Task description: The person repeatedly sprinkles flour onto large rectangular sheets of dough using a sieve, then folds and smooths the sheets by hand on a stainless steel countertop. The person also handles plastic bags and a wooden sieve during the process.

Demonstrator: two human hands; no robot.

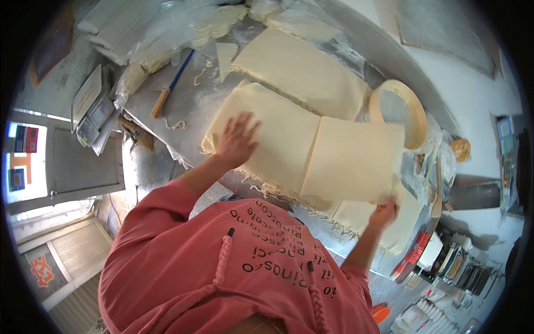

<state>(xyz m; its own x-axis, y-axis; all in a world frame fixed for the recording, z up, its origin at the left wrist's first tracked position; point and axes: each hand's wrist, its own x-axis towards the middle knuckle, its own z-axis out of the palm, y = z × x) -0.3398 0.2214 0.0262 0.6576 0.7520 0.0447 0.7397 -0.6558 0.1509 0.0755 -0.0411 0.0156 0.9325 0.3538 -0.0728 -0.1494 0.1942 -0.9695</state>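
Note:
A stack of pale, wide dough sheets (278, 125) lies across the metal work table in front of me. My left hand (238, 142) rests flat on its left part, fingers spread. At the right, my right hand (384, 212) is closed on the near right corner of the top dough sheet (356, 158). That part is raised off the layers beneath and blurred at its right edge. More dough (403, 220) shows below and beside my right hand. A second dough stack (300, 64) with ragged edges lies behind.
A round wooden-rimmed sieve (376, 108) stands at the right rear. A long blue-bladed knife with a wooden handle (160, 103) lies at the left, near dough scraps (177, 124). Beyond are a scale (92, 125) and plastic-covered dough (211, 25). A red brush (414, 250) lies right.

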